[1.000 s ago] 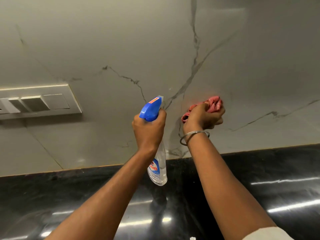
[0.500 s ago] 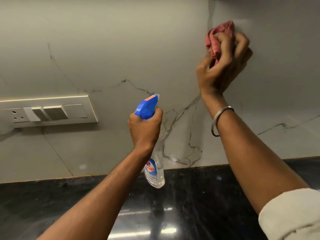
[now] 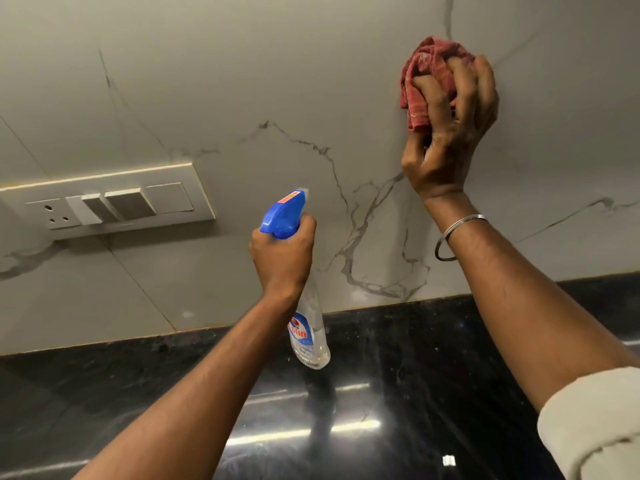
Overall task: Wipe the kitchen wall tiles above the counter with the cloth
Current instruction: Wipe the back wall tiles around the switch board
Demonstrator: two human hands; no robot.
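The wall tiles (image 3: 277,81) are pale grey marble with dark veins. High on the right, my right hand (image 3: 453,133) grips a bunched red cloth (image 3: 420,81) and presses it against the tile. My left hand (image 3: 282,258) holds a clear spray bottle (image 3: 310,327) by its neck, its blue trigger head (image 3: 282,213) pointing at the wall. The bottle hangs over the black counter (image 3: 415,358).
A white switch and socket plate (image 3: 104,202) is set in the wall at the left. The glossy black counter runs along the bottom and reflects strip lights. A small white scrap (image 3: 449,460) lies on it near the front.
My right hand has swept the cloth from low on the tile beside the bottle up to high on the right. My left hand has kept the bottle about where it was.
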